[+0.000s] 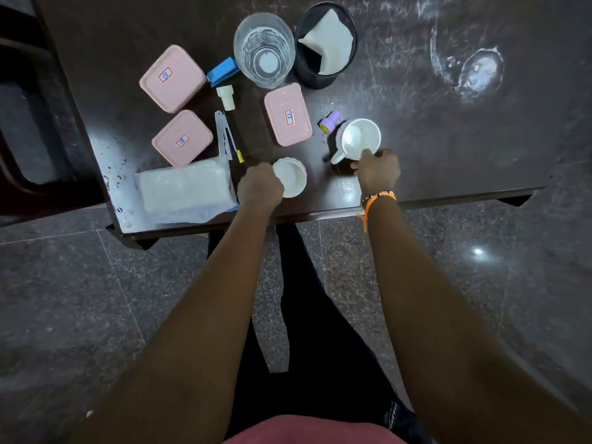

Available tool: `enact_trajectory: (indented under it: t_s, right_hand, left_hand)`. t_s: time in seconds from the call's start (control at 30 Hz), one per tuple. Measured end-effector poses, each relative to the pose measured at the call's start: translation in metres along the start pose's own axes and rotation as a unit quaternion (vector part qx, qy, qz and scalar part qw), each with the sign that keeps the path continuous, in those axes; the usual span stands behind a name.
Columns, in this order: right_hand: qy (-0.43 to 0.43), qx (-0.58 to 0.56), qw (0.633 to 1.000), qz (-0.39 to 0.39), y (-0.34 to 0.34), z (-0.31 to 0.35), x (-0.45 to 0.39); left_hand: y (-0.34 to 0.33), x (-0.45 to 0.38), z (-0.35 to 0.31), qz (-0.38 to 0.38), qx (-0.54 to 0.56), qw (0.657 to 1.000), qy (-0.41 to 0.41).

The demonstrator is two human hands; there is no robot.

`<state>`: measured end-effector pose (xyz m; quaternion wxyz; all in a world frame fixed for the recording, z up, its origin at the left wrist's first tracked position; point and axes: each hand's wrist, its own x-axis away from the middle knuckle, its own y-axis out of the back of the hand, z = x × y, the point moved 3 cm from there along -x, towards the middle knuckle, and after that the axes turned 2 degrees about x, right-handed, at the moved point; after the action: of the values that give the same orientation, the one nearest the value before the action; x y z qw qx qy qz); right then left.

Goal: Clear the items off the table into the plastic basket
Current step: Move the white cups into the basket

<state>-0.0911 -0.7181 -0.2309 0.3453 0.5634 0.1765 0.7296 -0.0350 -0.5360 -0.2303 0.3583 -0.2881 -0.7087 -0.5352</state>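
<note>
My left hand (260, 184) grips the left rim of a small white bowl (292, 178) near the front edge of the dark table (448, 139). With its fingers over the near rim, my right hand (378, 169) holds a white mug (358, 139). Further back lie three pink lidded boxes (173, 78) (182, 138) (287, 114), a clear glass (264, 49), a black cup with a white napkin (325, 43), a blue stapler (222, 72), a white cap (226, 97), a purple cap (330, 121) and metal tweezers (226, 136). No plastic basket is in view.
A clear plastic packet (185, 189) lies at the table's front left corner. A dark chair (28, 123) stands left of the table. White smears (474, 68) mark the table's right part. Grey tiled floor (96, 299) lies below.
</note>
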Motion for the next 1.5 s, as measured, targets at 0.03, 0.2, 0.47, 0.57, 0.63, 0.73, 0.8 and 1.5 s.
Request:
enact_trajectory:
  t_s: [0.03,0.2,0.47,0.57,0.63,0.73,0.8,1.5]
  right_hand:
    - [0.005,0.006,1.0,0.004,0.0,0.002,0.0]
    - [0.063,0.038,0.997,0.006,0.001,0.006,0.027]
    - [0.251,0.101,0.962,0.035,-0.025,0.042,0.127]
    - [0.319,0.124,0.937,0.072,-0.055,0.066,0.174]
    - [0.354,0.125,0.922,0.093,-0.079,0.083,0.206]
    - [0.395,0.122,0.899,0.143,-0.125,0.107,0.26]
    - [0.413,0.128,0.887,0.162,-0.156,0.121,0.294]
    - [0.481,0.349,0.791,0.144,-0.42,0.214,0.459]
  left_hand:
    - [0.001,0.0,0.0,-0.006,-0.002,1.0,-0.004]
    - [0.012,0.014,0.016,-0.045,0.098,0.994,-0.003]
    - [0.065,0.07,0.087,-0.181,0.291,0.939,0.01]
    - [0.094,0.086,0.133,-0.227,0.37,0.9,0.037]
    - [0.114,0.096,0.169,-0.272,0.41,0.869,0.057]
    - [0.15,0.111,0.228,-0.342,0.437,0.829,0.074]
    - [0.171,0.116,0.264,-0.371,0.463,0.801,0.082]
    - [0.299,0.035,0.472,-0.273,0.286,0.894,0.212]
